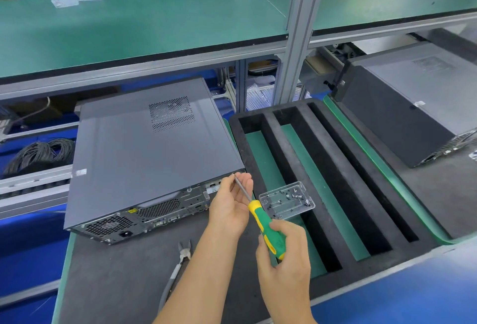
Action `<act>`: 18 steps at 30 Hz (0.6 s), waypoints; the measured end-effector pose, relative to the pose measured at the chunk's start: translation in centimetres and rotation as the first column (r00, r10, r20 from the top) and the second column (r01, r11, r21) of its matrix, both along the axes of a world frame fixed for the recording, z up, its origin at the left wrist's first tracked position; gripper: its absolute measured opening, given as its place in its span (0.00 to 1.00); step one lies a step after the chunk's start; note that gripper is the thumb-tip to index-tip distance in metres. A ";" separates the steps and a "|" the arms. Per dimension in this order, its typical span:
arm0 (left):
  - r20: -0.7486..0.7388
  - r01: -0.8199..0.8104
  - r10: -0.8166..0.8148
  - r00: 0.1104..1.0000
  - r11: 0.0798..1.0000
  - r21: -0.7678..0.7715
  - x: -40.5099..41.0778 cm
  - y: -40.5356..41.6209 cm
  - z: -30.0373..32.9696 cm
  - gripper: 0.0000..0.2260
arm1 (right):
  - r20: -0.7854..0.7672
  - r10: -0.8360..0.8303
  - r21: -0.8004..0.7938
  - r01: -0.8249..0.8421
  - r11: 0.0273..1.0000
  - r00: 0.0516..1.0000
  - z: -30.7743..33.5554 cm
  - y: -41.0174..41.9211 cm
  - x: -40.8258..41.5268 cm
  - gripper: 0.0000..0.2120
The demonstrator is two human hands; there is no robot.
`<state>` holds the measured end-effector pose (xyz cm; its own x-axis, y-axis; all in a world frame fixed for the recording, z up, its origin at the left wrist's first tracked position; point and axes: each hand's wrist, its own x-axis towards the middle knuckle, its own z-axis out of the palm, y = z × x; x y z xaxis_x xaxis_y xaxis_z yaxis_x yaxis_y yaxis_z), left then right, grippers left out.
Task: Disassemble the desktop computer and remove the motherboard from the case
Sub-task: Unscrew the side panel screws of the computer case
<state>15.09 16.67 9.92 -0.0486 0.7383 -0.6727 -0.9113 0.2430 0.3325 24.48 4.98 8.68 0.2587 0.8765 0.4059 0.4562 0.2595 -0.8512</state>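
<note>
right hand [284, 251] gripping ridged green-yellow screwdriver [267, 228], left hand [232, 202] pinching its thin steel shaft

No legible text or labels

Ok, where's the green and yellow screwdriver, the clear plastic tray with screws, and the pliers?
Green and yellow screwdriver [268, 230]: head view, on its handle.
Clear plastic tray with screws [307, 206]: head view, on its right rim.
Pliers [184, 249]: head view, on the metal head.
</note>
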 end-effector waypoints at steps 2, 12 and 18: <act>-0.021 0.002 -0.002 1.000 1.000 0.012 0.2 -0.3 -0.4 0.07 | -0.029 -0.006 -0.013 0.005 1.000 1.000 -0.5 -0.3 0.2 0.21; -0.202 0.097 -0.100 0.974 0.995 -0.026 2.3 -1.8 -4.6 0.06 | -0.309 -0.411 -0.410 0.270 0.871 0.858 -3.5 -2.5 2.8 0.19; -0.658 0.381 -0.360 0.661 0.917 -0.119 4.7 -1.2 -7.1 0.07 | -0.379 -0.598 -0.500 0.387 0.775 0.706 -5.6 -2.5 6.4 0.13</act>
